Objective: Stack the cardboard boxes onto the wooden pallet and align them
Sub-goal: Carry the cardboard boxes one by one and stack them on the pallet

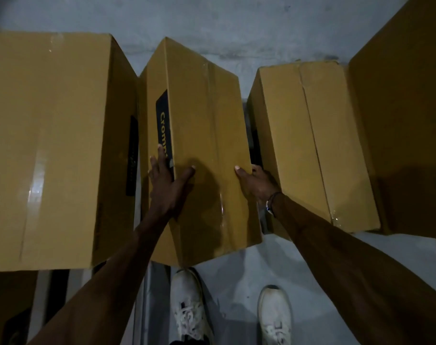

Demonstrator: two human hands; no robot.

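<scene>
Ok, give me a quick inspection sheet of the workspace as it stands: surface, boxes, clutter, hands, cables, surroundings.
Surface: grey concrete floor; the pallet cannot be made out for sure, only dark slats low on the left.
Job's things: middle box, tilted and skewed, dark printed label on its left side. Left box close beside it, taped top. Right box, top seam slightly open, a gap between it and the middle box. Far-right box, partly out of frame.
Clutter: nothing seen.
Hands: left hand spread over the middle box's left top edge; right hand gripping its right edge.
Cables: nothing seen.
Surroundings: dim light; white shoes on the floor below the boxes.
</scene>
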